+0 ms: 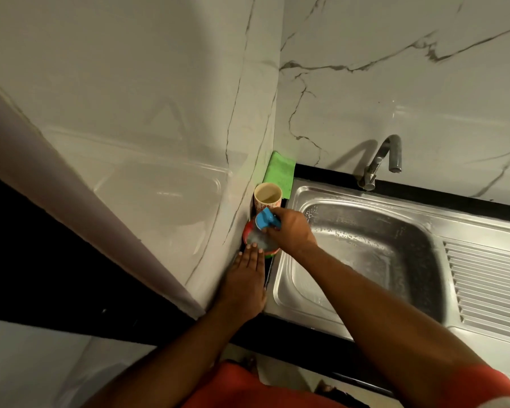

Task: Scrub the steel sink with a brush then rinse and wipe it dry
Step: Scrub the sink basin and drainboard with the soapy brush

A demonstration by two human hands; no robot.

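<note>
While the right hand (292, 231) grips a blue-handled scrub brush (266, 219), the left hand (246, 282) lies flat on the black surface (295, 320).
Brush head sits in a round red soap tub (248, 231), left fingertips touching the tub. Steel sink (365, 245) just right, basin wet and soapy. Paper cup (267, 197) and green cloth (280, 173) behind the tub; steel tap (380, 160) at the back.

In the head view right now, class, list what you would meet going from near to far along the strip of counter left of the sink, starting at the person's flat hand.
left hand → red soap dish, with the blue brush held at it by the right hand → paper cup → green cloth
</note>
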